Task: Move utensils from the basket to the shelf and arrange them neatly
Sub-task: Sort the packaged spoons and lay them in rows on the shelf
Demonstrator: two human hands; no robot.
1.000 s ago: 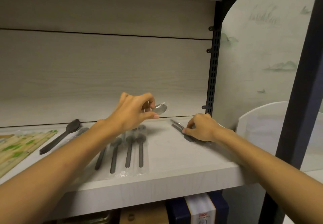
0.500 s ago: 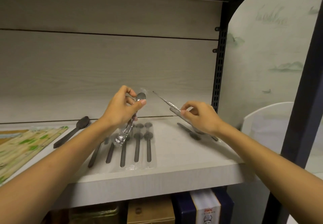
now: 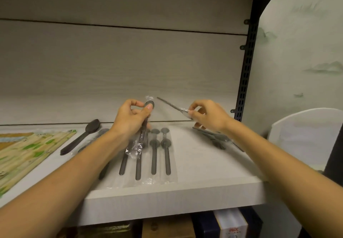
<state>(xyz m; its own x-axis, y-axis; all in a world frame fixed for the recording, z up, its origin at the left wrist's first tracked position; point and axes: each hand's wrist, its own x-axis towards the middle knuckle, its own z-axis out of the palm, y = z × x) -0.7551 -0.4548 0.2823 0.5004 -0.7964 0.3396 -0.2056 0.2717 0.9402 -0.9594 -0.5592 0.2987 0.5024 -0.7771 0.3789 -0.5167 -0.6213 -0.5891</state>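
Observation:
My left hand (image 3: 131,120) grips a plastic-wrapped spoon (image 3: 143,126) upright above the shelf (image 3: 204,169), bowl at the top, wrapper tail hanging below. My right hand (image 3: 207,116) pinches another wrapped utensil (image 3: 172,105) by one end, its thin handle pointing up and left in the air. Several wrapped dark spoons (image 3: 154,154) lie in a row on the shelf under my left hand. A few more wrapped utensils (image 3: 215,138) lie on the shelf beneath my right hand. The basket is out of view.
A black spoon (image 3: 83,135) and packs of green-and-tan chopsticks (image 3: 22,152) lie at the shelf's left. A black slotted upright (image 3: 246,74) bounds the shelf on the right, with a white curved object (image 3: 306,131) beyond it. Boxes (image 3: 230,224) sit on the level below.
My left hand turned its wrapped spoon from lying sideways to upright. My right hand picked a wrapped utensil off the shelf and raised it. The camera moved closer.

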